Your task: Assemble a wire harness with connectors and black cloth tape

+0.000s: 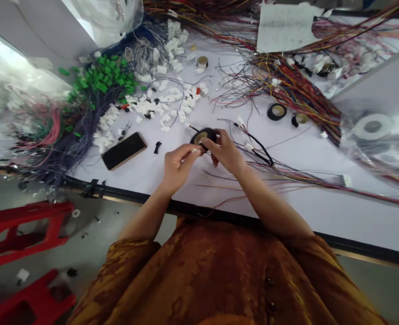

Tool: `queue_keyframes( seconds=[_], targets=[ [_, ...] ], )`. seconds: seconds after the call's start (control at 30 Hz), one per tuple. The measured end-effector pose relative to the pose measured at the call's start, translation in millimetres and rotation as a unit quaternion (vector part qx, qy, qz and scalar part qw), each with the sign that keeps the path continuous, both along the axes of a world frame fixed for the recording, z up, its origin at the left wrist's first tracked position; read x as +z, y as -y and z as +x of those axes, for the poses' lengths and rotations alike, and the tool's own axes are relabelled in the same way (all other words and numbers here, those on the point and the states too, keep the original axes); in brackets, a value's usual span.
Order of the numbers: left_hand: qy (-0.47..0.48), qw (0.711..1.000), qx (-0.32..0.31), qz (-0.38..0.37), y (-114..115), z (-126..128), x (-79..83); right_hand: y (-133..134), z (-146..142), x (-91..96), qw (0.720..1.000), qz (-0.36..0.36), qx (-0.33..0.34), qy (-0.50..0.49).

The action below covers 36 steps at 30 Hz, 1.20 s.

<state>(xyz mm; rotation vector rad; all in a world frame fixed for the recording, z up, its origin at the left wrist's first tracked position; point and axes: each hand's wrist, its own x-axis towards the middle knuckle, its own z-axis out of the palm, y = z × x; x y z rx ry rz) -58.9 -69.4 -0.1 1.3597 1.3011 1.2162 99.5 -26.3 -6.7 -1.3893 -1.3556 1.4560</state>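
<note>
In the middle of the white tabletop, my right hand (229, 151) is closed on a roll of black tape (211, 134), its thumb lying across the pale core. My left hand (178, 168) pinches a small white connector (196, 150) against the near side of the roll; the fingertips partly hide it. A short dark wire end shows just beyond the tape. Right of my hands lies a wire harness (263, 151) with black-wrapped branches and white connectors. Loose thin wires (226, 186) from it run under my right forearm.
A phone (124, 151) and a small black piece (157, 147) lie to the left. Behind are piled white connectors (172, 97), green connectors (104, 74) and wire bundles (301, 92). More tape rolls (276, 111) lie right. Red stools (47, 234) stand below the table edge.
</note>
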Motion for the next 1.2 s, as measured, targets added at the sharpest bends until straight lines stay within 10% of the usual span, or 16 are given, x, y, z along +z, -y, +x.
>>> queue_keyframes(
  seconds=[0.1,0.2,0.37,0.53,0.67,1.0,1.2],
  targets=[
    [-0.037,0.998,0.012,0.039,3,3,-6.4,-18,2,-10.0,0.986,-0.133,-0.002,-0.102],
    [0.049,0.993,0.102,-0.02,-8,1,-23.7,10,16,-24.0,0.993,0.015,-0.071,-0.088],
    [0.125,0.982,0.097,-0.102,-17,2,-24.8,60,30,-33.0,0.971,0.23,0.036,0.056],
    [-0.028,1.0,0.004,0.004,-1,7,-7.2,11,10,-23.6,0.986,-0.033,-0.082,-0.142],
    [0.01,0.997,0.073,-0.002,-8,9,-22.2,3,16,-30.3,0.942,-0.136,-0.104,-0.287],
    [0.065,0.992,0.088,-0.065,-25,16,-18.6,14,38,-45.2,0.98,0.055,-0.105,-0.157],
    [0.098,0.988,0.075,-0.098,-22,17,-18.4,66,51,-42.9,0.957,0.271,0.051,0.09]
  ],
)
